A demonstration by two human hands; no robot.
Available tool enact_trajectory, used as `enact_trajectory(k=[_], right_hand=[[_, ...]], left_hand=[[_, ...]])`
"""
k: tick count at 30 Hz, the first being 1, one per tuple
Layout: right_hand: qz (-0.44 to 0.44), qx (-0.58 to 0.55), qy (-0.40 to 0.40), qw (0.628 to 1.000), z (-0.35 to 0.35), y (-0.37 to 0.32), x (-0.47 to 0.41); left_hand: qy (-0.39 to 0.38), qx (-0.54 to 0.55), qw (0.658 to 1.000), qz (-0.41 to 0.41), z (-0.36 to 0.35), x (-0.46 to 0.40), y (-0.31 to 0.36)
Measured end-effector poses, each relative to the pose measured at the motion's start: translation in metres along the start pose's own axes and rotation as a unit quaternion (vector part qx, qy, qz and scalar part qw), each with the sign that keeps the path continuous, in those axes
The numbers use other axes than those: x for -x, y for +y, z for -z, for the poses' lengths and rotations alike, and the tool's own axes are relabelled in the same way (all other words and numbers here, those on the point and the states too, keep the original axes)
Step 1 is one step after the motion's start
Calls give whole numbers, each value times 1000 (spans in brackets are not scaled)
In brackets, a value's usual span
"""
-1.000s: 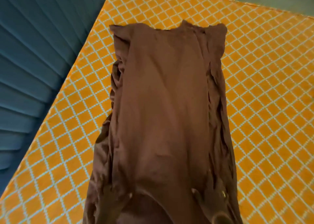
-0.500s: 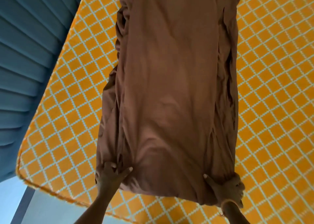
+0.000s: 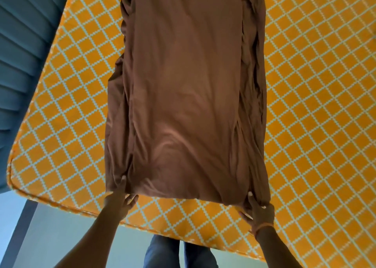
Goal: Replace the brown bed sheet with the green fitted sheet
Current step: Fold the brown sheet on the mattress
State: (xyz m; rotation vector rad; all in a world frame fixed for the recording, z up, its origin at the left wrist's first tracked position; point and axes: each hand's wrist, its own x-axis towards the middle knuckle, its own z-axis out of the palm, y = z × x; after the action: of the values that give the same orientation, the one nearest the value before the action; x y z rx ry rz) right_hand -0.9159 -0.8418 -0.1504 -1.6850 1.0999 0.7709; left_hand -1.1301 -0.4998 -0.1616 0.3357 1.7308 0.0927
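The brown bed sheet (image 3: 183, 88) lies folded into a long strip on the bare orange mattress (image 3: 317, 109) with its white diamond pattern. My left hand (image 3: 119, 198) pinches the strip's near left corner, thumb on top of the cloth. My right hand (image 3: 257, 208) pinches the near right corner the same way. The strip's far end runs out of the top of the frame. No green fitted sheet is in view.
A blue ribbed headboard (image 3: 22, 50) runs along the mattress's left side. The mattress's near edge (image 3: 142, 226) is just beyond my legs (image 3: 175, 251), which stand on a pale floor (image 3: 61, 237).
The view has tilted down and back, so the mattress's near edge, the floor and my legs now show. Both hands have kept hold of the sheet's near corners and drawn them nearer the edge.
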Motion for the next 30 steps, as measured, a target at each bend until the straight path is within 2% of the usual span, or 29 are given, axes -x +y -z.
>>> enact_trajectory(k=[3,6,8,12,15,17,20,22,25,30], right_hand=[[47,16,1,999,0,-1,2],[71,14,68,995,18,-12,-11],[81,18,85,993,33,-19,-13],[16,-46,97,994,38,-11,-21],[-50,-142,49,987,27,6,-18],[-32,-174,4,984,18,15,-13],[46,-159,-48,985,-1,26,5],[92,-146,-11,985,-8,28,13],[97,-156,39,982,-7,21,28],[129,-187,20,974,21,-4,86]], left_hand=[[9,-2,999,-34,-10,-7,-7],[101,-9,987,-129,-9,-18,-6],[134,-42,980,-143,-4,-17,0],[105,-47,990,-78,2,-34,-9],[110,12,992,-58,5,-35,-22],[71,54,996,-26,4,-27,-26],[3,37,999,-37,-2,-10,-27],[20,23,998,-60,-5,0,-23],[48,20,994,-100,-4,26,-10],[17,24,989,-146,9,86,20]])
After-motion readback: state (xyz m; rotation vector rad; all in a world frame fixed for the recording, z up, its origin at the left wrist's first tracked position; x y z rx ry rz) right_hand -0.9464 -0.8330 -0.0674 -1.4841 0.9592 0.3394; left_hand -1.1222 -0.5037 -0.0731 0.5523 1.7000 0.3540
